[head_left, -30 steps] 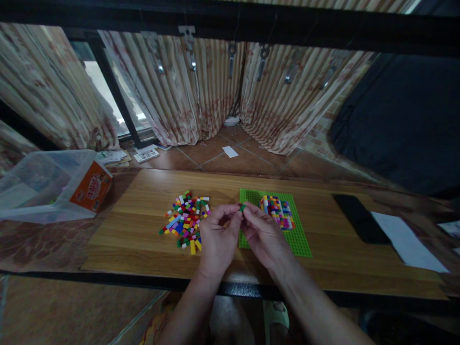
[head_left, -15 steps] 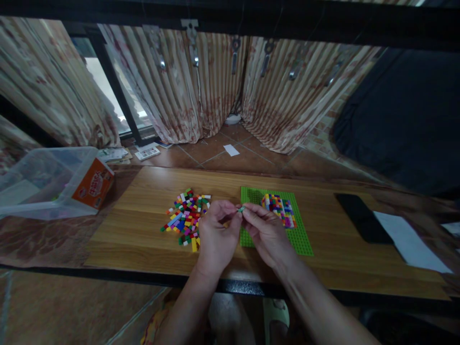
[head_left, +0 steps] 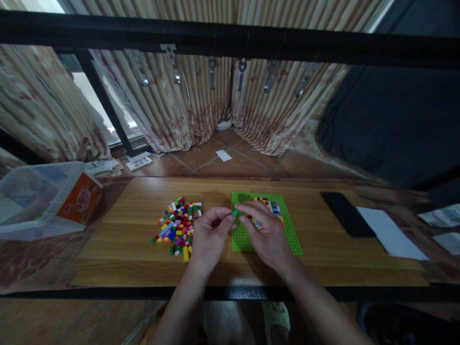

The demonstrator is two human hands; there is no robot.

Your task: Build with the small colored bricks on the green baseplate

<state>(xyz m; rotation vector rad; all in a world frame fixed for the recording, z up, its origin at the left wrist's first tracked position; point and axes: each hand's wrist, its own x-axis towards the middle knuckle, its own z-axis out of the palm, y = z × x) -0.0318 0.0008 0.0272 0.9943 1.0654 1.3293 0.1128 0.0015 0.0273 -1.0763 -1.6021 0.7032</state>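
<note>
Fingers of the left hand (head_left: 212, 235) pinch a small green brick (head_left: 235, 212) near the center of the frame, seen from the head camera above a wooden table (head_left: 118, 268). The thumb and forefinger of the right hand (head_left: 264, 230) stand parted just beside it; whether a fingertip touches the brick is too small to tell.

The piece looks to be hard plastic, likely light and rigid, with slick sides that could twist out of a loose pinch; breakage seems unlikely. Its opposite side walls appear the best hold, fingertips only, leaving studs and underside uncovered.

Right of center lies a green baseplate (head_left: 293, 242), its multicolored brick build (head_left: 276, 207) partly hidden behind the right hand. A loose brick pile (head_left: 176, 225) spreads left of the left hand, and a clear bin (head_left: 39, 191) sits at the frame's left edge.
</note>
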